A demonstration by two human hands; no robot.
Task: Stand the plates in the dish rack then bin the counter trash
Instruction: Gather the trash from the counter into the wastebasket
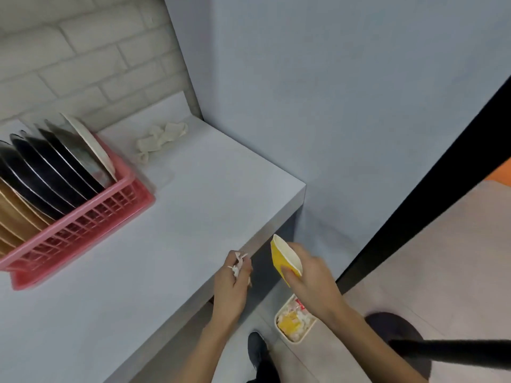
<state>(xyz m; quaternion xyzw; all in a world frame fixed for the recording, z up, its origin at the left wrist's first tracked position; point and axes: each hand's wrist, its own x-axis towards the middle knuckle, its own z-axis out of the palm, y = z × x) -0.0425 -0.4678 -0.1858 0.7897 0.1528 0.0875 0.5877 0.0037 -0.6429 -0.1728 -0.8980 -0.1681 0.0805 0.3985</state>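
Several plates (52, 167), black, brown and white, stand upright in the pink dish rack (91, 217) on the left of the counter. My left hand (235, 280) grips crumpled white paper (238, 265) at the counter's front edge. My right hand (307, 275) holds a yellow paper cup (284, 258) beyond the edge, above the small cream bin (294, 319) on the floor, which holds yellow and white trash. A crumpled white wad (161, 138) lies at the back of the counter near the wall corner.
The grey counter (179, 217) ends at a corner on the right, against a grey wall. My shoe (257, 349) stands on the floor beside the bin. A black post (431, 183) runs diagonally at right, and a dark bar (453, 349) crosses the lower right.
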